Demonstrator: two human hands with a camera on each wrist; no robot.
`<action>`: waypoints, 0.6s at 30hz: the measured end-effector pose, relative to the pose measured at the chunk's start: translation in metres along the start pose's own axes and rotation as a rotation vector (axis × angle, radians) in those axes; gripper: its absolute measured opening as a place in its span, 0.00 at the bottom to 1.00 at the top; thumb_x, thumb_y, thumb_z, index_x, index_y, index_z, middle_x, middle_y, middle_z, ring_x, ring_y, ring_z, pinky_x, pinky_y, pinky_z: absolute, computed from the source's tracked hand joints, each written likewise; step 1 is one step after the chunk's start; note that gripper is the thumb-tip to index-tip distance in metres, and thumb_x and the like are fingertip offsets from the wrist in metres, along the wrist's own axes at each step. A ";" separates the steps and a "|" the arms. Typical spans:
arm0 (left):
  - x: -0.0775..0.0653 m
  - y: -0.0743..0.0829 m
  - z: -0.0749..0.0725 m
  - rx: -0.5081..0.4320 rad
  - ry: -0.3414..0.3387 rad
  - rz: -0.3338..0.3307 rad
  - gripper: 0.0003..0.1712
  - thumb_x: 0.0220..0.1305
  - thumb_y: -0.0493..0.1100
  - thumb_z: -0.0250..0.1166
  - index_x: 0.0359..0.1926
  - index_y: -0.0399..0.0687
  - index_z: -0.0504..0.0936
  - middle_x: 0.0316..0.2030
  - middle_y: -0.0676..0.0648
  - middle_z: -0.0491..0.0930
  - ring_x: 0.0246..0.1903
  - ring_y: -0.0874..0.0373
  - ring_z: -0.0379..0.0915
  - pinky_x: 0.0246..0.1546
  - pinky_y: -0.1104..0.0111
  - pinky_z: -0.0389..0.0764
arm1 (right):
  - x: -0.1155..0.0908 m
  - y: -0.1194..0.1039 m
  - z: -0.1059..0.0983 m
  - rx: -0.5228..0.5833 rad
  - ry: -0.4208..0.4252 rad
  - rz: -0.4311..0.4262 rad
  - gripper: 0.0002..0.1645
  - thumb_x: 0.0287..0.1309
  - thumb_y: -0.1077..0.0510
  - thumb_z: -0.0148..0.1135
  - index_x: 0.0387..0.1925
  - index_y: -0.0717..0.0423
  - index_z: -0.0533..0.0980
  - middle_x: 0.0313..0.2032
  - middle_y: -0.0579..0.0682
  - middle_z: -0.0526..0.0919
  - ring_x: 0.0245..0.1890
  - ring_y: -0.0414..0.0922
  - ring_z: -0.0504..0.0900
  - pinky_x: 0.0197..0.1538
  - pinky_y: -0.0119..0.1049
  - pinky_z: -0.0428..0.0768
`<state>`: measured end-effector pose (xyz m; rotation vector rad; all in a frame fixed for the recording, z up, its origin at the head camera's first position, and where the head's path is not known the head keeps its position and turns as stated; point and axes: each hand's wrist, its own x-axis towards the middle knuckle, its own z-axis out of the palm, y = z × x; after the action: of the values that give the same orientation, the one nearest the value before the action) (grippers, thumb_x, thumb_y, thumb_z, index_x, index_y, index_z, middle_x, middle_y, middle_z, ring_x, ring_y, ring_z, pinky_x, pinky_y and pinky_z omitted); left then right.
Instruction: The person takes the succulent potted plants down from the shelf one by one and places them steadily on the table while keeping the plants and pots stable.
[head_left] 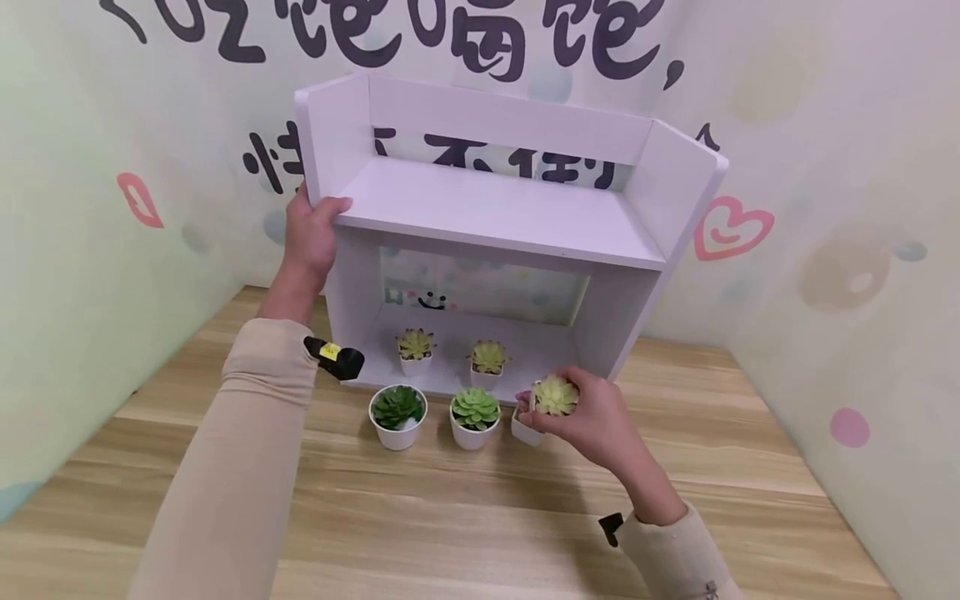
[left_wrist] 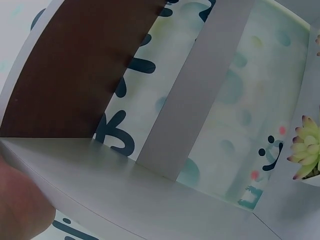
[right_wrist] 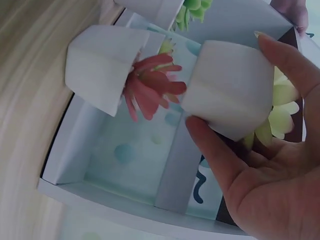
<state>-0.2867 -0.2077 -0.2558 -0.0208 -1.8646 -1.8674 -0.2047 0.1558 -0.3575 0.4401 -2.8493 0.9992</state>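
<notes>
My left hand (head_left: pixel 309 237) grips the left side panel of a white two-tier shelf (head_left: pixel 487 204), thumb on the front and fingers behind. My right hand (head_left: pixel 600 421) pinches the white pot (right_wrist: pixel 230 85) of a pale green succulent (head_left: pixel 556 395), raised in front of the shelf's lower right. Partly hidden behind that hand, a reddish succulent (right_wrist: pixel 152 85) stands on the table in a white angular pot (head_left: pixel 527 431). On the lower tier stand two yellowish-green potted succulents, one at left (head_left: pixel 416 346) and one near the middle (head_left: pixel 488 358).
In front of the shelf, a dark green succulent (head_left: pixel 397 408) and a bright green one (head_left: pixel 476 408) stand in round white pots on the wood-grain table (head_left: pixel 420 525). A printed wall covering (head_left: pixel 817 167) rises behind and at both sides.
</notes>
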 end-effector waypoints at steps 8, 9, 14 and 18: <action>0.000 0.000 0.001 -0.001 0.012 0.001 0.34 0.70 0.42 0.50 0.75 0.42 0.58 0.71 0.41 0.63 0.66 0.54 0.60 0.71 0.65 0.60 | -0.005 -0.005 0.002 -0.064 -0.070 -0.006 0.31 0.40 0.43 0.81 0.43 0.56 0.81 0.33 0.48 0.84 0.30 0.41 0.78 0.34 0.34 0.77; 0.000 0.000 0.001 -0.008 0.018 0.003 0.34 0.70 0.41 0.50 0.75 0.41 0.59 0.70 0.41 0.64 0.65 0.54 0.61 0.70 0.66 0.61 | -0.005 -0.006 0.003 -0.067 -0.076 -0.010 0.32 0.39 0.42 0.82 0.42 0.55 0.81 0.33 0.48 0.84 0.30 0.40 0.78 0.34 0.34 0.77; 0.000 0.000 -0.001 -0.005 0.010 0.003 0.34 0.70 0.42 0.49 0.76 0.43 0.58 0.72 0.42 0.63 0.67 0.54 0.59 0.71 0.65 0.59 | -0.006 -0.010 0.014 -0.077 -0.097 -0.048 0.34 0.37 0.42 0.83 0.47 0.54 0.83 0.39 0.48 0.88 0.34 0.41 0.80 0.38 0.35 0.79; 0.000 0.000 0.000 -0.002 -0.001 -0.003 0.35 0.70 0.43 0.49 0.76 0.44 0.57 0.73 0.42 0.61 0.68 0.54 0.58 0.72 0.63 0.59 | -0.011 -0.009 0.022 -0.100 -0.114 -0.107 0.37 0.39 0.46 0.83 0.53 0.57 0.83 0.53 0.55 0.87 0.51 0.50 0.85 0.52 0.45 0.83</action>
<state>-0.2868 -0.2074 -0.2552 -0.0204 -1.8640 -1.8717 -0.1914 0.1381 -0.3714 0.6524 -2.9223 0.8355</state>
